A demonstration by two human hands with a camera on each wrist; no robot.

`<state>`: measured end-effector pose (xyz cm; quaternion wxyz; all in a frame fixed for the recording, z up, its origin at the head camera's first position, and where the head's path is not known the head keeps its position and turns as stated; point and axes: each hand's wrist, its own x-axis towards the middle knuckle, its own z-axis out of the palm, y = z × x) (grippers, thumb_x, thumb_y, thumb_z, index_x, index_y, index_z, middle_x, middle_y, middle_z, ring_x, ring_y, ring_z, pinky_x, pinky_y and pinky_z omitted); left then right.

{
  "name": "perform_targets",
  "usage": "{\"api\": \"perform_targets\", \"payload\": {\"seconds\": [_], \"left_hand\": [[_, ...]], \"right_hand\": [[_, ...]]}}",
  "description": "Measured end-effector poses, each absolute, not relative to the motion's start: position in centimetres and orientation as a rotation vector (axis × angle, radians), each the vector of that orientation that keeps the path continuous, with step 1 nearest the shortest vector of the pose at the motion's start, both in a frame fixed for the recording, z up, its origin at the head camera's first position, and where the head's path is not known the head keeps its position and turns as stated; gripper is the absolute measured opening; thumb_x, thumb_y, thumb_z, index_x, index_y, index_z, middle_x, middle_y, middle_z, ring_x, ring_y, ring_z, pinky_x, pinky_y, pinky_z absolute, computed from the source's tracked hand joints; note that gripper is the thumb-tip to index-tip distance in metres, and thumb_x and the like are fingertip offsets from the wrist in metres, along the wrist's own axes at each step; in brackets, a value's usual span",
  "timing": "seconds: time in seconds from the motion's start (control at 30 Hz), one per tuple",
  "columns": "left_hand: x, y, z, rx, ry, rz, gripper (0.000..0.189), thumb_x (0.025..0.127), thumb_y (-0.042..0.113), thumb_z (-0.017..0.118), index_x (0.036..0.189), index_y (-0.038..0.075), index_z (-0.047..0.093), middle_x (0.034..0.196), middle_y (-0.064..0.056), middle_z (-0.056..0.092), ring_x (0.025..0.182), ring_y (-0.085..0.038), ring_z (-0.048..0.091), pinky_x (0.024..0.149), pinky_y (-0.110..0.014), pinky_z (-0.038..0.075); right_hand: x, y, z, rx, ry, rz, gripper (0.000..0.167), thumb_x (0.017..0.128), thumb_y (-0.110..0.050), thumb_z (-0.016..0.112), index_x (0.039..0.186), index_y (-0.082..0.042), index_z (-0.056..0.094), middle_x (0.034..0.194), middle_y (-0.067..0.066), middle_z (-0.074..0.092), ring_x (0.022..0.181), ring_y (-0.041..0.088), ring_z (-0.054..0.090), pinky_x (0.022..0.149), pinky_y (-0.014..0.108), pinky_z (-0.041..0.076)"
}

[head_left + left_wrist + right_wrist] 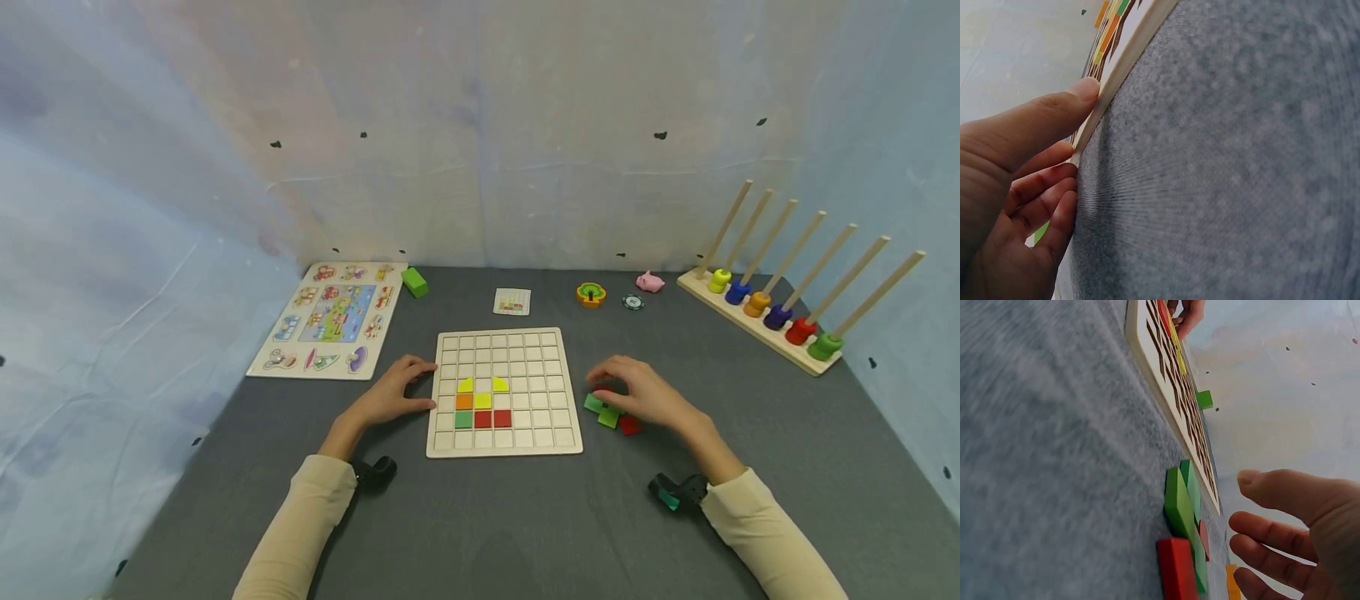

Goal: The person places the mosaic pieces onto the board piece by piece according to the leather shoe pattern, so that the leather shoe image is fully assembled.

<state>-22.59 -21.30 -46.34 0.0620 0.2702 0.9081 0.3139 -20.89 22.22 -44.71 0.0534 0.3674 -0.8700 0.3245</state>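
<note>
A wooden grid board [532, 375] lies in front of me, with several yellow, orange, green and red tiles set in its left half, among them a yellow tile [483, 401] and an orange tile [464, 402]. My left hand [390, 390] rests against the board's left edge, thumb and fingertips touching it. In the left wrist view the thumb [1047, 112] lies along the wooden rim. Just right of the board, my right hand [641, 393] hovers over a small pile of loose green tiles [1179, 503] and red tiles [1177, 569], its fingers loosely bent and holding nothing.
A picture puzzle board [270, 346] lies at the left beside a green block [415, 282]. Along the back are a small pattern card [512, 302], a tree piece [591, 294], a round chip [633, 302] and a pink pig [650, 282]. A peg stand [750, 321] with colored rings stands at the right.
</note>
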Motion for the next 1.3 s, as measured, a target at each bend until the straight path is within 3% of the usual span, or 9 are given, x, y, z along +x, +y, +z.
{"api": "perform_targets", "payload": {"seconds": [0.3,0.77,1.07,1.3], "left_hand": [[-22.7,-21.3,-46.4,0.813,2.748,0.936,0.064,0.081,0.027,0.074,0.134,0.003,0.048,0.124,-0.013,0.043,0.112,-0.027,0.044,0.097,-0.044,0.039],[-22.7,-21.3,-46.5,0.805,2.758,0.923,0.064,0.081,0.029,0.074,0.134,0.005,0.048,0.124,-0.012,0.043,0.11,-0.026,0.045,0.096,-0.045,0.039],[-22.7,-21.3,-46.5,0.802,2.764,0.915,0.064,0.081,0.03,0.073,0.134,0.004,0.048,0.124,-0.012,0.043,0.11,-0.026,0.045,0.096,-0.045,0.039],[-22.7,-21.3,-46.5,0.798,2.757,0.926,0.064,0.081,0.032,0.073,0.134,0.006,0.049,0.124,-0.012,0.043,0.111,-0.026,0.045,0.096,-0.045,0.04]], "right_hand": [[-20.5,23.2,-45.2,1.084,-2.732,0.925,0.024,0.082,-0.013,0.072,0.105,-0.006,0.067,0.1,0.003,0.064,0.089,0.017,0.059,0.076,0.04,0.049],[-20.1,22.0,-46.3,1.018,-2.778,0.804,0.028,0.078,-0.024,0.076,0.101,-0.009,0.07,0.088,0.0,0.058,0.077,0.013,0.053,0.066,0.029,0.046],[-19.8,21.5,-45.9,1.045,-2.797,0.796,0.025,0.08,-0.016,0.074,0.104,-0.009,0.069,0.096,0.001,0.058,0.088,0.015,0.052,0.076,0.036,0.046],[-19.7,21.8,-45.8,1.049,-2.787,0.798,0.026,0.079,-0.014,0.075,0.104,-0.008,0.07,0.097,0.003,0.057,0.088,0.017,0.052,0.075,0.036,0.046]]}}
